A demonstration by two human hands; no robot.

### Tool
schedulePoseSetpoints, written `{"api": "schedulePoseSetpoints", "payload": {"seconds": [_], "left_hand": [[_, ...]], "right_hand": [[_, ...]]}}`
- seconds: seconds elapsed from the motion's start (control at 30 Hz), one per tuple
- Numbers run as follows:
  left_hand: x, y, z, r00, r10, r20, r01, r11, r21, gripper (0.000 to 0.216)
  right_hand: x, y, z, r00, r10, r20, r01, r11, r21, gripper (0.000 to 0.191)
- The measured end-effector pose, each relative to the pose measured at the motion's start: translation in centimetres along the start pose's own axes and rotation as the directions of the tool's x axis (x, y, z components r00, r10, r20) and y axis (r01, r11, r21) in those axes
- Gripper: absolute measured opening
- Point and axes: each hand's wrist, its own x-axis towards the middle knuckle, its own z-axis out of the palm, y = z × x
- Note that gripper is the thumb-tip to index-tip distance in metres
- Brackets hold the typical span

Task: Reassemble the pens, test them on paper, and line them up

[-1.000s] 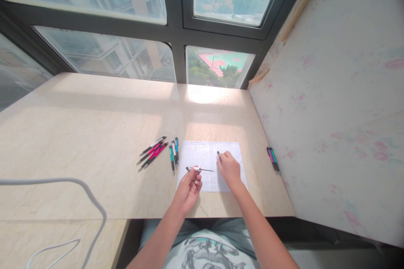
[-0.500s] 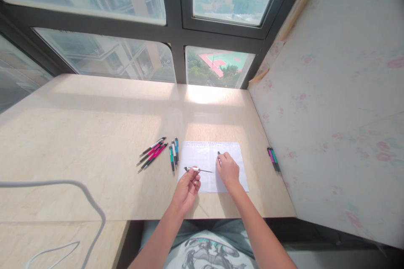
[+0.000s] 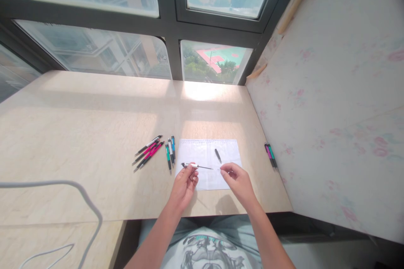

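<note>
My left hand (image 3: 183,185) is closed on the white upper half of a ballpoint pen (image 3: 193,165), held above the paper. From it a thin dark refill (image 3: 206,168) sticks out bare, pointing right. My right hand (image 3: 238,180) is beside the refill's tip, apart from it, with thumb and forefinger pinched together. Something small and pale may be at its fingertips, too faint to name. Beyond the hands, the pen's black lower barrel (image 3: 218,155) lies on the white sheet of paper (image 3: 195,146).
Left of the paper lie a green pen (image 3: 168,157), a white and a blue pen, and farther left a group of pink and white pens (image 3: 148,154). Two pens (image 3: 270,155) rest by the right wall. A grey cable (image 3: 85,197) curves at the left.
My right hand has let go of the black barrel, leaving it on the paper, and has moved nearer and to the refill's tip. My left hand still holds the pen half. The view has shifted slightly.
</note>
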Motion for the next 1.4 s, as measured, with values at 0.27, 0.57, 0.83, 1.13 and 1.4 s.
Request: {"api": "schedulePoseSetpoints", "payload": {"seconds": [0.27,0.57,0.83,1.13,1.4], "left_hand": [[-0.1,0.0,0.4,1.000,-0.003,-0.013,0.003,1.000,0.010,0.011],[-0.3,-0.1,0.3,1.000,-0.002,0.022,0.001,1.000,0.016,0.020],[-1.0,-0.9,0.9,0.996,-0.036,0.082,0.033,0.999,0.034,0.027],[-0.9,-1.4,0.2,0.996,-0.059,0.065,0.060,0.998,-0.005,0.025],[-0.7,-1.0,0.1,0.997,-0.053,0.046,0.055,0.998,-0.037,0.017]], "right_hand": [[-0.5,-1.4,-0.2,0.996,-0.088,-0.028,0.085,0.993,-0.076,0.016],[-0.6,-1.6,0.2,0.985,-0.174,-0.015,0.171,0.978,-0.121,0.014],[-0.9,-1.5,1.1,0.979,-0.202,-0.005,0.200,0.970,-0.142,0.014],[-0.6,-0.3,1.9,0.979,-0.201,0.035,0.204,0.969,-0.141,0.016],[2.0,5.4,2.4,0.971,-0.206,-0.120,0.086,0.775,-0.626,0.023]]}}
